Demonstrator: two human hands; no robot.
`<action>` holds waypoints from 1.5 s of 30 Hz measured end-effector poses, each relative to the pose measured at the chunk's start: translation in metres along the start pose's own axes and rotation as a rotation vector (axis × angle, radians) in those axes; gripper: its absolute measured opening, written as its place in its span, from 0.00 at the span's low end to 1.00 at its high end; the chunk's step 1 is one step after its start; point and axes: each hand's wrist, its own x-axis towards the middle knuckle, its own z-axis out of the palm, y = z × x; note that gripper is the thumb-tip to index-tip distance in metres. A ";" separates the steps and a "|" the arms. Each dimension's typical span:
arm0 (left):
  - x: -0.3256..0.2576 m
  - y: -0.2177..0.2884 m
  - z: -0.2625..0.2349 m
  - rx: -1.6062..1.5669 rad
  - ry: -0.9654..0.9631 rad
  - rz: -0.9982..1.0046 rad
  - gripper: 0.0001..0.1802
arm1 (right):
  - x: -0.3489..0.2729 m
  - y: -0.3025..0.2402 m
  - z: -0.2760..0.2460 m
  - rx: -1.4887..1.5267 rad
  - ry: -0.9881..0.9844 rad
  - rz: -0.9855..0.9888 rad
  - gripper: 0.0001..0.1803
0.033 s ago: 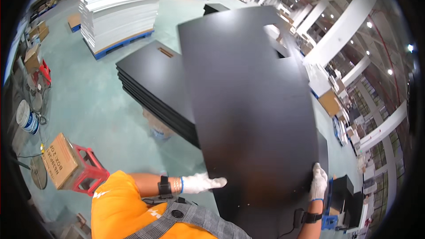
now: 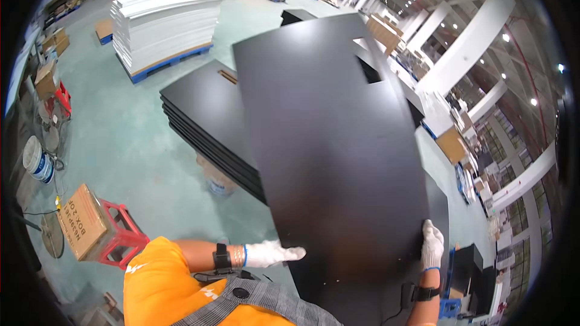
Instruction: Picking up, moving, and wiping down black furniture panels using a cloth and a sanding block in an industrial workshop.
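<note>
A large black panel (image 2: pixel 332 145) with a rectangular cutout near its far right corner is held at a tilt in front of me. My left hand (image 2: pixel 273 253), in a white glove, grips its left edge, thumb on top and the other fingers hidden beneath. At the right edge my gloved right hand (image 2: pixel 432 245) is closed round the panel, with its fingers partly hidden. Beyond the left edge lies a stack of similar black panels (image 2: pixel 202 99), whose top one has a small slot. Another black panel surface (image 2: pixel 437 211) shows just right of the held one.
A cardboard box (image 2: pixel 86 220) sits on a red plastic stool (image 2: pixel 124 229) to my left. Farther off, white sheets (image 2: pixel 166 30) are piled on a blue pallet (image 2: pixel 172 63). A white bucket (image 2: pixel 37 160) stands at the far left. White columns (image 2: pixel 465 42) rise at the right.
The far end of the held panel has swung slightly left and lower, covering more of the stack. Both hands keep their hold on it.
</note>
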 end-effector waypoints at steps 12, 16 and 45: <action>-0.033 0.053 -0.106 -0.772 -0.159 -0.227 0.37 | 0.133 -0.116 0.304 -0.638 -0.746 -0.312 0.39; 0.000 0.008 -0.132 -0.976 -0.003 -0.283 0.34 | 0.153 -0.122 0.378 -0.652 -0.936 -0.380 0.40; 0.056 0.035 -0.149 -0.981 0.403 -0.029 0.27 | 0.192 -0.097 0.448 -0.488 -0.696 -0.556 0.24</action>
